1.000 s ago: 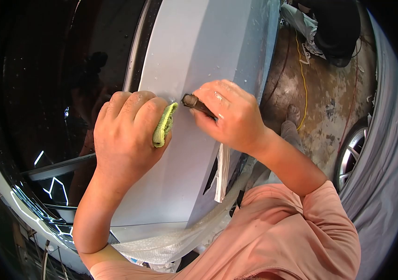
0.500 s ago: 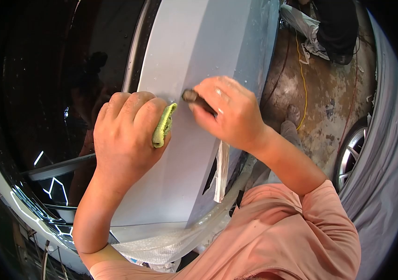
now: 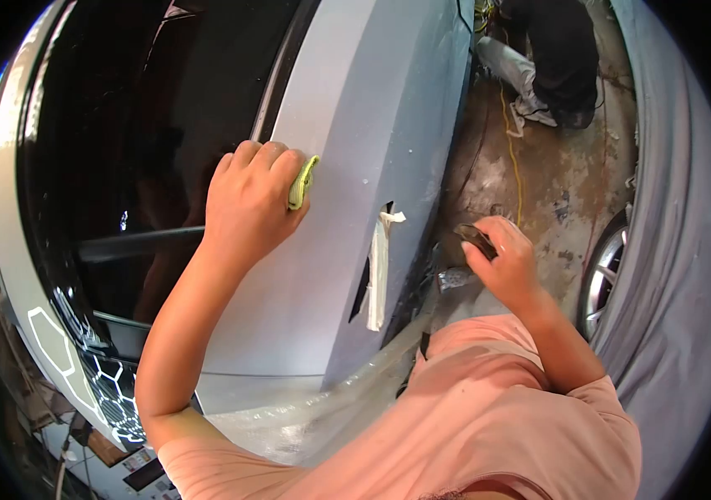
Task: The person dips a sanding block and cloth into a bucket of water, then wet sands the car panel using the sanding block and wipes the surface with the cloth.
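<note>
My left hand point(image 3: 257, 196) is closed on a folded yellow-green cloth point(image 3: 304, 182), at the border between a car's dark glass point(image 3: 147, 150) and its silver body panel point(image 3: 289, 292). Off the panel's right side, above the floor, my right hand point(image 3: 501, 260) grips a small dark block point(image 3: 476, 241) between thumb and fingers. Between my hands, a strip of whitish tape point(image 3: 379, 271) lies along a dark opening in the panel. A few drops dot the panel.
Another person in dark clothing point(image 3: 557, 58) is low down at the top right. A yellow cable point(image 3: 517, 175) runs over the stained floor point(image 3: 568, 175). A wheel point(image 3: 605, 279) and grey draped sheeting point(image 3: 672, 250) stand at the right. Clear plastic sheeting point(image 3: 289, 429) hangs by the car's lower edge.
My right hand has moved right and down, off the panel, with the dark block still in it. The view has shifted, and my left hand keeps the cloth near the glass edge.
</note>
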`<state>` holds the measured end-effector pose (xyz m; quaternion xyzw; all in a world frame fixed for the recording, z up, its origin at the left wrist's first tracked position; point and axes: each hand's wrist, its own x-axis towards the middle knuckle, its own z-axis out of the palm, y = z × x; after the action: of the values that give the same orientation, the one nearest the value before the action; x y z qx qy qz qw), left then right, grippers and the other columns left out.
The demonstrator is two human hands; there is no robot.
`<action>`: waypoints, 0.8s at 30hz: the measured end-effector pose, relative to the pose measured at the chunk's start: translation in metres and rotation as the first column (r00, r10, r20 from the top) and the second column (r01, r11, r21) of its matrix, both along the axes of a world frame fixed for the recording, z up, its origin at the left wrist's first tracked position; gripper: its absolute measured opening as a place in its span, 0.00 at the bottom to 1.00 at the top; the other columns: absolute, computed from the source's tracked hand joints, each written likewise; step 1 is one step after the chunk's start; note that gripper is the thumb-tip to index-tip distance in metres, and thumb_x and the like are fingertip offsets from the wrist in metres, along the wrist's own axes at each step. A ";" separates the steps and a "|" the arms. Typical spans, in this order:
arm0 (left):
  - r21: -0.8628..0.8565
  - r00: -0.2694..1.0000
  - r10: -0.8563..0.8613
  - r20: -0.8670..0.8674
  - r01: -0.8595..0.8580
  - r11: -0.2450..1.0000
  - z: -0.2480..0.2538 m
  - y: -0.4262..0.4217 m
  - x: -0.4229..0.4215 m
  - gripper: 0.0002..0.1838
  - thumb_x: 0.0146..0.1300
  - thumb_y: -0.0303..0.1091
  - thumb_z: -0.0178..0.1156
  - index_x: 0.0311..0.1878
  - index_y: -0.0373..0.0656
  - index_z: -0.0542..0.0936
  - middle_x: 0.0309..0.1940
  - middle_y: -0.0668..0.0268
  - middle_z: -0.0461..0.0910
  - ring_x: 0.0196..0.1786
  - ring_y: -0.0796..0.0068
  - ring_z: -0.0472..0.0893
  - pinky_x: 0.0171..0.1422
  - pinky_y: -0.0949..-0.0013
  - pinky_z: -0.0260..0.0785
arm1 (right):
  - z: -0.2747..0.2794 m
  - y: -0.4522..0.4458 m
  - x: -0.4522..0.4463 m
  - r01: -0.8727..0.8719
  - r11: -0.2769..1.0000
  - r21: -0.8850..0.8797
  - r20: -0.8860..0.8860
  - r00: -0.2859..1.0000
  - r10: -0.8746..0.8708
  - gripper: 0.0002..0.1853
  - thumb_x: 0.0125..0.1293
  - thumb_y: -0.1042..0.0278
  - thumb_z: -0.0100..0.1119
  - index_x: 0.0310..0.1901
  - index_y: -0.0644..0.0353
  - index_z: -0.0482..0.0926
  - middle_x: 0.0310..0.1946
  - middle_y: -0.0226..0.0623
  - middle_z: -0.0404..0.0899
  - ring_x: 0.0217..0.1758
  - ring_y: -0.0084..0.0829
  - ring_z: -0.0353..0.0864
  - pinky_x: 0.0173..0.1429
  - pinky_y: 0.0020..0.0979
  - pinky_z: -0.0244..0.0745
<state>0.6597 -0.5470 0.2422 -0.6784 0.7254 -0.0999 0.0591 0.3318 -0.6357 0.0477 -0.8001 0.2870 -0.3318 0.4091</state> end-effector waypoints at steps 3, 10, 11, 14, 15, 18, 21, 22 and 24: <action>-0.070 0.994 0.061 -0.090 -0.067 0.995 0.006 0.021 -0.017 0.20 0.56 0.28 0.76 0.53 0.44 0.85 0.53 0.58 0.86 0.60 0.50 0.83 0.63 0.52 0.77 | 0.005 -0.006 -0.057 -0.008 1.000 -0.005 -0.127 0.992 0.007 0.14 0.64 0.73 0.74 0.49 0.65 0.85 0.44 0.47 0.87 0.48 0.54 0.87 0.53 0.46 0.83; -0.098 0.521 0.368 -0.770 -0.667 0.739 -0.045 0.073 -0.131 0.48 0.61 0.25 0.78 0.84 0.42 0.67 0.58 0.54 0.84 0.63 0.57 0.84 0.70 0.58 0.78 | 0.020 -0.050 -0.096 -0.035 0.999 -0.033 -0.228 0.973 0.026 0.13 0.65 0.72 0.73 0.49 0.65 0.85 0.44 0.49 0.87 0.49 0.54 0.87 0.55 0.46 0.82; 0.029 0.281 0.355 -0.892 -0.748 0.663 -0.065 0.071 -0.145 0.57 0.62 0.25 0.78 0.91 0.42 0.56 0.58 0.56 0.83 0.60 0.64 0.85 0.68 0.61 0.79 | 0.020 -0.060 -0.092 -0.052 0.998 -0.033 -0.210 0.977 0.044 0.13 0.65 0.72 0.73 0.49 0.65 0.85 0.44 0.48 0.87 0.49 0.54 0.87 0.55 0.45 0.82; 0.151 -0.100 0.124 -0.987 -0.834 0.531 -0.110 0.045 -0.177 0.66 0.65 0.33 0.79 0.93 0.40 0.39 0.57 0.54 0.83 0.58 0.64 0.85 0.67 0.62 0.77 | 0.030 -0.087 -0.079 -0.135 0.990 -0.029 -0.193 0.973 0.127 0.13 0.66 0.70 0.73 0.49 0.63 0.84 0.45 0.47 0.87 0.50 0.53 0.87 0.56 0.45 0.82; 0.168 -0.139 0.094 -0.986 -0.853 0.495 -0.114 0.031 -0.185 0.68 0.66 0.34 0.79 0.93 0.39 0.36 0.55 0.54 0.83 0.56 0.64 0.85 0.66 0.62 0.77 | 0.032 -0.098 -0.076 -0.176 0.983 -0.049 -0.207 0.965 0.162 0.13 0.66 0.70 0.73 0.50 0.63 0.84 0.45 0.47 0.87 0.51 0.52 0.87 0.56 0.45 0.82; 0.082 -0.063 0.063 -0.996 -0.926 0.369 -0.148 -0.017 -0.183 0.71 0.69 0.41 0.78 0.91 0.37 0.27 0.48 0.57 0.84 0.49 0.66 0.86 0.60 0.63 0.79 | 0.039 -0.137 -0.067 -0.284 0.955 -0.083 -0.249 0.934 0.256 0.14 0.67 0.68 0.72 0.51 0.61 0.85 0.46 0.45 0.87 0.52 0.52 0.87 0.58 0.46 0.82; 0.055 -0.042 0.055 -0.998 -0.964 0.261 -0.139 -0.066 -0.190 0.72 0.69 0.42 0.77 0.90 0.36 0.24 0.46 0.58 0.84 0.46 0.65 0.86 0.60 0.62 0.79 | 0.038 -0.187 -0.069 -0.345 0.931 -0.122 -0.249 0.918 0.308 0.14 0.67 0.68 0.72 0.51 0.62 0.84 0.46 0.46 0.87 0.53 0.53 0.87 0.59 0.47 0.82; 0.078 -0.069 0.048 -0.997 -0.965 0.252 -0.140 -0.079 -0.188 0.72 0.71 0.43 0.75 0.88 0.34 0.21 0.48 0.56 0.85 0.47 0.62 0.87 0.61 0.60 0.79 | 0.034 -0.206 -0.072 -0.344 0.932 -0.112 -0.260 0.916 0.306 0.14 0.68 0.67 0.72 0.51 0.63 0.84 0.47 0.47 0.87 0.54 0.54 0.87 0.59 0.47 0.81; 0.107 -0.098 0.069 -0.993 -0.982 0.154 -0.137 -0.100 -0.185 0.72 0.72 0.43 0.74 0.87 0.34 0.19 0.48 0.55 0.85 0.48 0.59 0.87 0.62 0.58 0.79 | 0.033 -0.241 -0.078 -0.361 0.923 -0.136 -0.266 0.910 0.317 0.14 0.68 0.68 0.72 0.51 0.64 0.84 0.47 0.48 0.87 0.54 0.55 0.87 0.59 0.48 0.81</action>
<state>0.4747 -0.6474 0.1049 -0.7987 0.0339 0.0456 -0.5990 0.2539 -0.8772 0.0805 -0.9059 0.1588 -0.1817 0.3481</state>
